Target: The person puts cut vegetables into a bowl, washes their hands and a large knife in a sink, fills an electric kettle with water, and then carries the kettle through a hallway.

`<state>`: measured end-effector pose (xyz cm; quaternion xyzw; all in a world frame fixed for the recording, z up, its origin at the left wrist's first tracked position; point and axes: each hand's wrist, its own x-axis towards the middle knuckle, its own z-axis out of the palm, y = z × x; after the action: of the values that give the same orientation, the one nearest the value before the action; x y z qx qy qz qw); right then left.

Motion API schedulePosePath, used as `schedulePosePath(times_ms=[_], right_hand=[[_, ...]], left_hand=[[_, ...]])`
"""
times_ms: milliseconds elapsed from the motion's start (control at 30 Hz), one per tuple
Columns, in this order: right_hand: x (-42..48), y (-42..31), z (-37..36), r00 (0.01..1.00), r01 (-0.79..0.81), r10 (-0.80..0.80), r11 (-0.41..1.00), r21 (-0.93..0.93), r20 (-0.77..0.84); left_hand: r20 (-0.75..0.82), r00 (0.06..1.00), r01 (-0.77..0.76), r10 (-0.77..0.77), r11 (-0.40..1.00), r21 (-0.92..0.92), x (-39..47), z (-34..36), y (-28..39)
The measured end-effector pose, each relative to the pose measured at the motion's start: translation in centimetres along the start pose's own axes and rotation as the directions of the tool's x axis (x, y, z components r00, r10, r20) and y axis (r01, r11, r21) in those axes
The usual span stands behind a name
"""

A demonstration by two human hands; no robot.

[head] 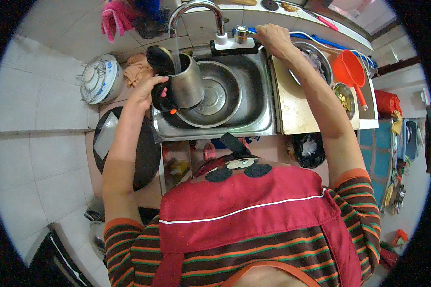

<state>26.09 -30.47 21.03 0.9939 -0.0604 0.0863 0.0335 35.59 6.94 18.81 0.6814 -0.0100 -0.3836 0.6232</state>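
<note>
My left hand (145, 91) grips the black handle of a metal electric kettle (187, 83), whose black lid (160, 60) stands open. Water runs from the curved chrome faucet (221, 19) into the kettle. The kettle is over a round metal basin (221, 94) in the stainless steel sink (256, 104). My right hand (273, 38) is at the right side of the faucet base (233, 46), by its lever; the fingertips are partly hidden, so its grip cannot be told.
Right of the sink, a board (297, 113) bears a metal bowl (328, 59), a red plastic dipper (349, 71) and a small bowl of chopped food (343, 100). At left are stacked bowls (106, 80) under a wire rack, a crumpled cloth (137, 68) and a dark round lid (143, 154).
</note>
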Motion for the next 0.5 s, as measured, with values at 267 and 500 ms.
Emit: schedulePosePath(times_ms=[267,500], right_hand=[[-11.3,-1.9,2.4,0.971,-0.095,0.181,0.889,0.447,-0.154],[-25.0,-4.5,5.2,0.96,-0.235,0.281,0.836,0.496,-0.017]], left_hand=[[-0.016,1.0,0.009,-0.009,1.0,-0.014,-0.1,0.0,-0.1],[-0.017,0.998,-0.061,0.061,0.998,-0.01,-1.2,1.2,0.1]])
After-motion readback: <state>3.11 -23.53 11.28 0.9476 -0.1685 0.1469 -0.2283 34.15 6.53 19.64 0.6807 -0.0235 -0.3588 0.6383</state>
